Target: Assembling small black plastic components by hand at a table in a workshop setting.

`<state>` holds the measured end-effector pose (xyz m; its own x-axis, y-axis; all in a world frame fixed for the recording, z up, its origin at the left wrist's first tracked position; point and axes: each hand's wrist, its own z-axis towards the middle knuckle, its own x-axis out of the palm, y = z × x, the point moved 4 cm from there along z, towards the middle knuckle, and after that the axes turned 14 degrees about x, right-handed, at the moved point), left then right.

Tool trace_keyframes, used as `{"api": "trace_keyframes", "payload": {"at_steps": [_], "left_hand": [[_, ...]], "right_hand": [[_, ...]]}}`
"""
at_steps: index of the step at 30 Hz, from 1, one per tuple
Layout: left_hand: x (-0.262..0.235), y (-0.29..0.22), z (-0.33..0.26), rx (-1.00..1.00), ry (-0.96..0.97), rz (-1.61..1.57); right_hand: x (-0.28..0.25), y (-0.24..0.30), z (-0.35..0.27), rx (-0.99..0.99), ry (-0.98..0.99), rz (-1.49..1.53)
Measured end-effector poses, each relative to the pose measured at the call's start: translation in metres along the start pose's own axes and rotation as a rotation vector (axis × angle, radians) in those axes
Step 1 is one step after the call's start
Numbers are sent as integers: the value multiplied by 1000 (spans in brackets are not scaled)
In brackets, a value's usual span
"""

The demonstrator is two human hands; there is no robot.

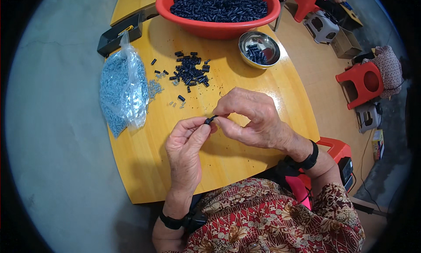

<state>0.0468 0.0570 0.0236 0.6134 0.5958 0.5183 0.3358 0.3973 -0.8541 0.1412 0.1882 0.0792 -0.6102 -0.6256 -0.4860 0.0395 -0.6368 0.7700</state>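
A small black cylindrical piece is held above the yellow wooden worktop, pinched between the thumb and fingers of the left hand. Its rounded end is turned up toward the camera. A thin dark stub is gripped by the closed thumb and forefinger of the right hand; its long axis is slanted up and to the right from the piece. Whether the two are joined cannot be told.

Beyond the hands, a loose heap of black cylinders is spread, their long axes pointed in mixed directions. Small clear bits are scattered to its left, beside a clear plastic bag filled with pale blue bits. At the far side, a red plastic basin is filled with black pieces, and a shiny round metal bowl is partly filled with black cylinders.
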Motion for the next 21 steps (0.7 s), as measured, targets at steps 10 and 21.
{"api": "trace_keyframes", "payload": {"at_steps": [10, 21], "left_hand": [[-4, 2, -1, 19, 10, 29], [-4, 3, 0, 76, 12, 104]], "right_hand": [[1, 4, 1, -35, 46, -69], [8, 6, 1, -47, 36, -160]]}}
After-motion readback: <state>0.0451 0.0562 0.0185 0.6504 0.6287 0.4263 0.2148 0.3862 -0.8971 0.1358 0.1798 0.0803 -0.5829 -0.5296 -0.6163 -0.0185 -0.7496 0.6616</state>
